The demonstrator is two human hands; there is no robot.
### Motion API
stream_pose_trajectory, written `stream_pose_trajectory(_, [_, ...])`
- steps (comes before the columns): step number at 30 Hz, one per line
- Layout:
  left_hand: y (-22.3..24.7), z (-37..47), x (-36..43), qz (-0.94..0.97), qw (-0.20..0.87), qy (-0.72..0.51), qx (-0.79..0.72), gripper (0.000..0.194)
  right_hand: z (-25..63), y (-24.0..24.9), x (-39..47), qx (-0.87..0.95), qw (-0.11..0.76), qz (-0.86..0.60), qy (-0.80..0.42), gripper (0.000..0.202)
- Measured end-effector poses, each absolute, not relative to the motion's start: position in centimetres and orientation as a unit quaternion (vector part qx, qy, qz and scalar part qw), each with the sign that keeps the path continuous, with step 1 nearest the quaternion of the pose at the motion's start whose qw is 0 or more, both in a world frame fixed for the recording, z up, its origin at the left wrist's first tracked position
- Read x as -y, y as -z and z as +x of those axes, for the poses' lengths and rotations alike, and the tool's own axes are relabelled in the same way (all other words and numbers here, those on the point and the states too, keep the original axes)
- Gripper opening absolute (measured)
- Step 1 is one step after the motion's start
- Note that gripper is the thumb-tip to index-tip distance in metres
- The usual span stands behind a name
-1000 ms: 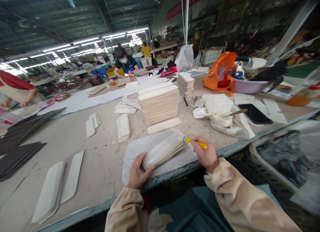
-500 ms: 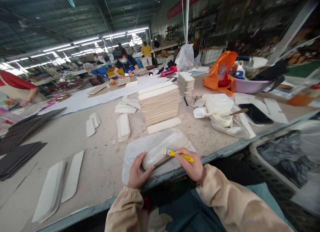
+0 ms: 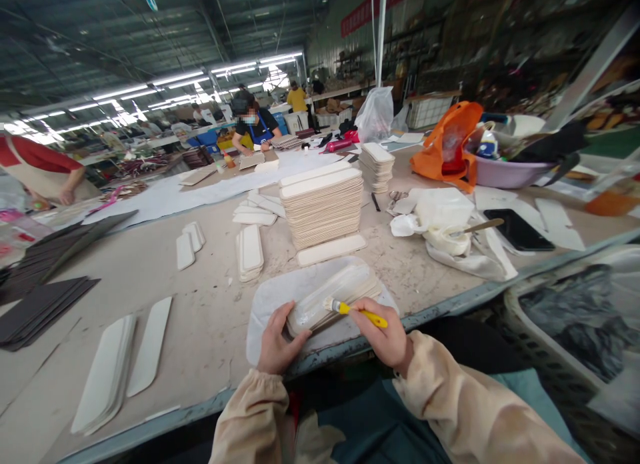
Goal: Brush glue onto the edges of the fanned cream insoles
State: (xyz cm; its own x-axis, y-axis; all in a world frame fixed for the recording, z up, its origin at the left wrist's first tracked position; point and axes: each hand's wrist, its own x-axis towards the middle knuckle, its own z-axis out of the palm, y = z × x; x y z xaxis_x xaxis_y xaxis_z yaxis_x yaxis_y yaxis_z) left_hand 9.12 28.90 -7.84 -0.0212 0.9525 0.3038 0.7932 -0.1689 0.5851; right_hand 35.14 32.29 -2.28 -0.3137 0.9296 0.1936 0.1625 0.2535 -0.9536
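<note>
My left hand [image 3: 279, 344] presses on the near end of a fanned stack of cream board pieces [image 3: 350, 283] that lies on a white mat [image 3: 273, 297] at the table's front edge. In my right hand [image 3: 384, 334] is a yellow-handled brush [image 3: 354, 309]; its bristles rest on the top piece, which looks wet and glossy. Both sleeves are beige.
A tall stack of cream boards [image 3: 321, 207] stands just behind the mat, with smaller piles [image 3: 250, 251] to its left. White cloths with a glue pot [image 3: 445, 237] and a black phone [image 3: 517, 229] lie at the right. Dark sheets [image 3: 40, 304] lie far left. Other workers stand far back.
My right hand drew the brush leftward along the top piece, from its far right end to its middle. The left hand stayed put. The view shifted slightly.
</note>
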Motion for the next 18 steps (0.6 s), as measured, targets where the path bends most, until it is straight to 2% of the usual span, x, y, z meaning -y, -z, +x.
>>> stream_pose_trajectory(9, [7.3, 9.4, -28.9, 0.694, 0.107, -0.326, -0.633, 0.06, 33.8, 1.2, -31.2, 0.669, 0.39, -0.385, -0.503, 0.024])
stream_pose_trajectory(18, [7.5, 9.4, -28.9, 0.692, 0.112, -0.331, -0.631, 0.059, 33.9, 2.2, -31.5, 0.666, 0.403, -0.388, -0.494, 0.022])
